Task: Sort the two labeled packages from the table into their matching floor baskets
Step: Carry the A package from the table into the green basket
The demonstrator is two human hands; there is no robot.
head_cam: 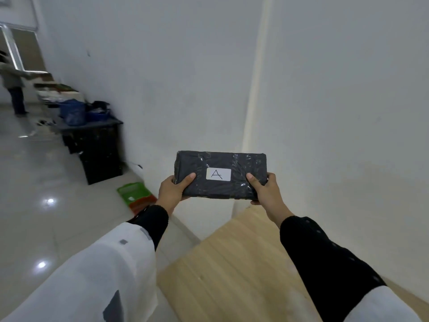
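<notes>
Sleeves fill the bottom of my head view: white over black on the left arm (104, 263), black with a white upper part on the right arm (325, 263). Beneath the right arm sits the light wooden table (227, 270), its far corner reaching the white wall (185, 89).

Both hands hold one package (220, 174) in the air, above and past the table's far corner, in front of the wall. I see a dark, flat, oblong parcel wrapped in shiny clear film, its long axis running left to right across my view and close to level. Its broad face tilts toward the camera, carrying a white label (218, 174) with the letter A, upright as I read it. My left hand (173, 190) grasps the left end, thumb on top and fingers beneath; my right hand (265, 189) clamps the right end the same way.

Down on the glossy floor by the wall, left of the left hand, lie a green basket (132, 190) and an orange basket (141, 204) just beside it, partly hidden by the left wrist. Further along the wall stands a black bin (99, 152) with blue bags (74, 112) on top. Another person (14, 89) stands blurred at the far left.
</notes>
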